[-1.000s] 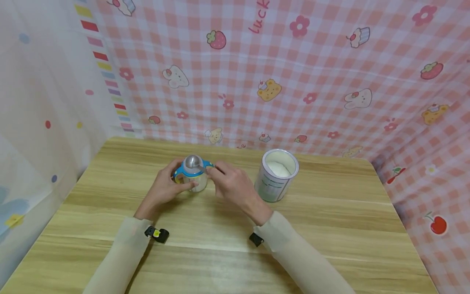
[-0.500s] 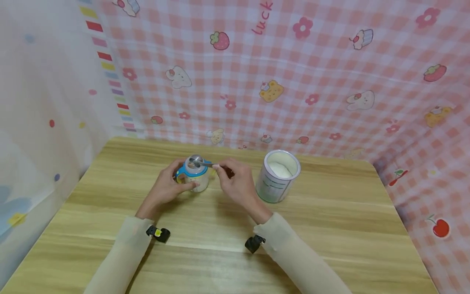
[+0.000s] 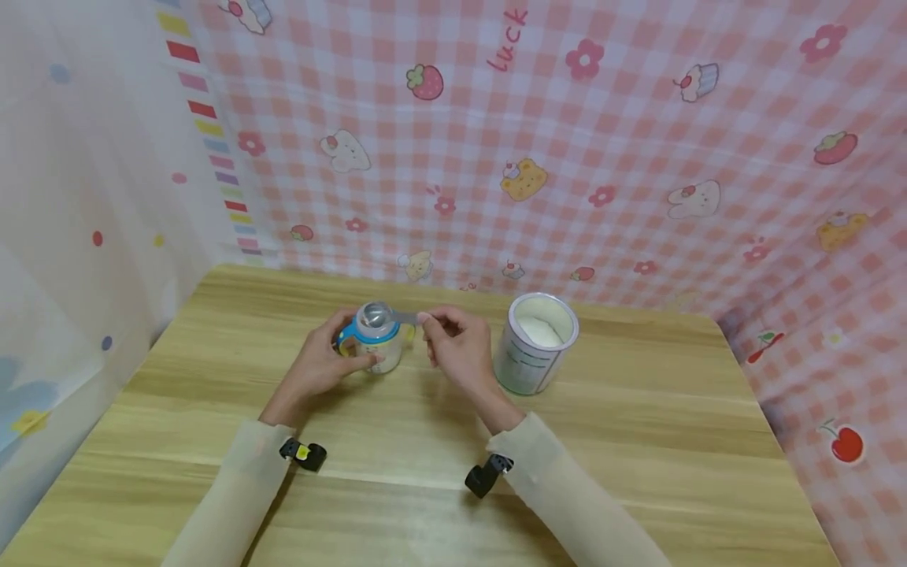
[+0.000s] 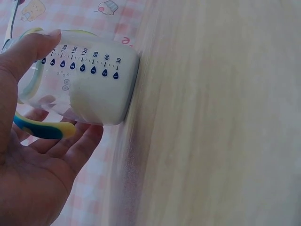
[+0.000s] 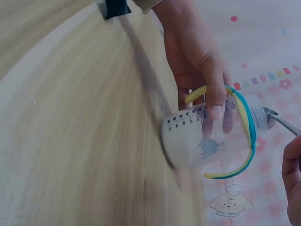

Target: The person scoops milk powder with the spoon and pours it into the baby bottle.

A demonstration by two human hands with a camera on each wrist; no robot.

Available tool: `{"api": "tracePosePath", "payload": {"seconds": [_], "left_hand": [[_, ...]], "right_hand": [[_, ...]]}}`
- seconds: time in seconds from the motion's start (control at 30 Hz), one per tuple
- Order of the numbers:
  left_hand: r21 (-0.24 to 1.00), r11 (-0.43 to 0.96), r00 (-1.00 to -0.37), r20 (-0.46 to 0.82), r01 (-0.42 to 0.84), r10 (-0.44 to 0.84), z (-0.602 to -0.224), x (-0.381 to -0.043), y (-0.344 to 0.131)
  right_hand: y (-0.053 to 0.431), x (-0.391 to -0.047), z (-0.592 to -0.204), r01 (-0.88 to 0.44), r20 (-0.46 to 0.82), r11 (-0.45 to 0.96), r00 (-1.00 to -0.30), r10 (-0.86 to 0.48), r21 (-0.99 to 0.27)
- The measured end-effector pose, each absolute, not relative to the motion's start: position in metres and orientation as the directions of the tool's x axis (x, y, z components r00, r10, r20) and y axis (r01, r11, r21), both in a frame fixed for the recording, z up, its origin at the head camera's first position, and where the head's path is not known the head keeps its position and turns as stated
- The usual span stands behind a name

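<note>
My left hand point(image 3: 319, 361) grips a clear baby bottle point(image 3: 385, 356) by its side, thumb across the front. The bottle stands upright on the table, with blue-and-yellow handles and measuring marks. White contents fill its lower part point(image 4: 101, 94) in the left wrist view. My right hand point(image 3: 462, 346) pinches the handle of a metal spoon point(image 3: 407, 317). In the right wrist view, the bowl of the spoon point(image 5: 269, 113) is at the bottle's open mouth; whether it touches the rim I cannot tell.
An open can point(image 3: 526, 368) with white powder inside stands right of my right hand. The wooden table point(image 3: 397, 504) meets a pink checked cloth point(image 3: 453, 142) at the back. Pale dotted cloth point(image 3: 78, 276) hangs on the left.
The spoon has turned over the bottle's mouth, so its hollow side shows more. My right hand has shifted slightly right, away from the bottle. The left hand keeps its hold on the bottle.
</note>
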State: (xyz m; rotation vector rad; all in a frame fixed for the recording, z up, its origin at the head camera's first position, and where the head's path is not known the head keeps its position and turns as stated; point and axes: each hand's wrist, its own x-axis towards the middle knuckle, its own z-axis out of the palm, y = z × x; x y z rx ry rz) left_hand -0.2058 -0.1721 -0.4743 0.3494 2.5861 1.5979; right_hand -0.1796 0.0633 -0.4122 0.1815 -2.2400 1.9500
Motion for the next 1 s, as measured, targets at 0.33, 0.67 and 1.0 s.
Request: {"api": "tracePosePath", "payload": {"seconds": [0.33,0.67,1.0], "left_hand": [[0.892,0.427,-0.968,0.046,0.151,0.247,-0.472,-0.207,-0.173],[0.894,0.428,-0.965,0.018,0.132,0.26,-0.47,-0.207,-0.173],[0.91,0.391,-0.964,0.037,0.141,0.263,-0.467,-0.207,-0.177]], "right_hand": [[0.07,-0.18,-0.404,-0.156,0.157,0.035,-0.986,0.055,-0.987],[0.084,-0.175,-0.394,-0.166,0.164,-0.03,-0.984,0.073,-0.986],[0.098,-0.17,-0.38,-0.228,0.224,-0.039,-0.971,0.081,-0.973]]}}
